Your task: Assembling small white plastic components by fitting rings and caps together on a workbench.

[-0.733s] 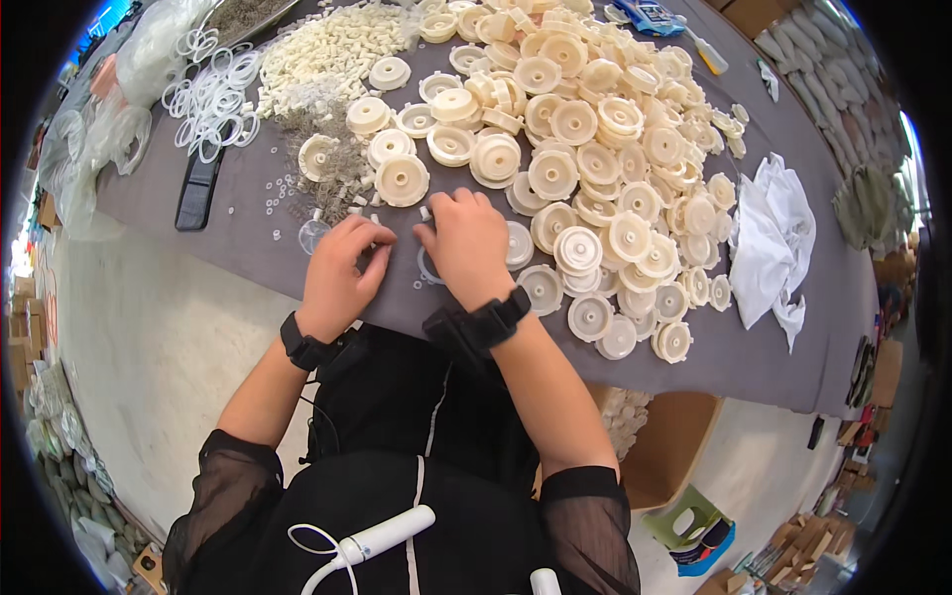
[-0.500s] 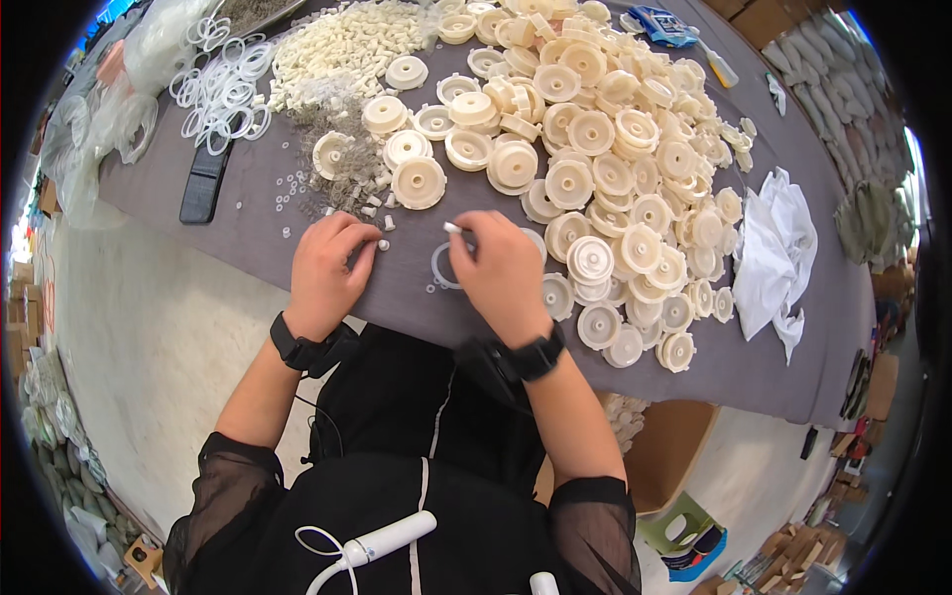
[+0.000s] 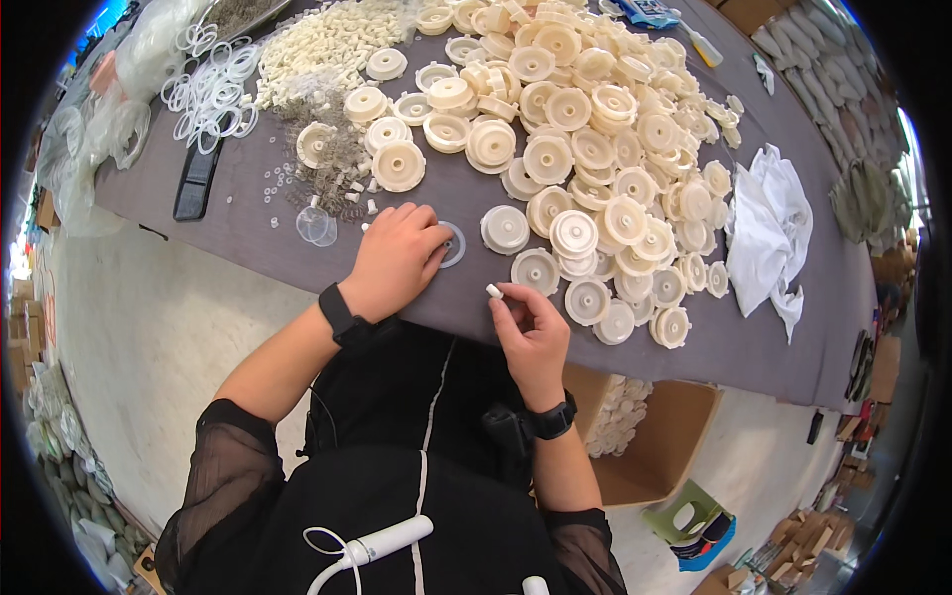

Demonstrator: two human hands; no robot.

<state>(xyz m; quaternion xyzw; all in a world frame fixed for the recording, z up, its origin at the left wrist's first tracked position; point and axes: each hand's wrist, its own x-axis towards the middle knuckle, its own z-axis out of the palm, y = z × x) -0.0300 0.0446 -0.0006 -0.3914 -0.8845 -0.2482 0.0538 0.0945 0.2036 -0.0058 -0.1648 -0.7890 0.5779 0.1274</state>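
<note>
Between the thumb and fingertips of my right hand (image 3: pixel 535 337) is a small white cylindrical plug (image 3: pixel 494 291), held just above the table's near edge. To its left, my left hand (image 3: pixel 399 256) is closed, back up, with fingertips down at a translucent white ring (image 3: pixel 457 250) lying on the cloth. Whatever those fingertips pinch is hidden. Beside the left hand's knuckles another small white plug (image 3: pixel 365 227) shows. A round whitish wheel (image 3: pixel 505 230) lies apart between the ring and the big pile of cream plastic wheels (image 3: pixel 595 149).
Farther back are a heap of small cream plugs (image 3: pixel 332 45), tangled metal springs (image 3: pixel 332 164), white rings (image 3: pixel 213 94) and a black phone (image 3: pixel 198 183). Clear discs (image 3: pixel 316 226) lie left of my hand. A white cloth (image 3: pixel 769 238) rests at right; a cardboard box (image 3: pixel 659 446) stands below.
My left hand has moved right, onto the ring. My right hand has drawn back toward me, off the ring, still pinching a small plug. Clear discs now show on the left.
</note>
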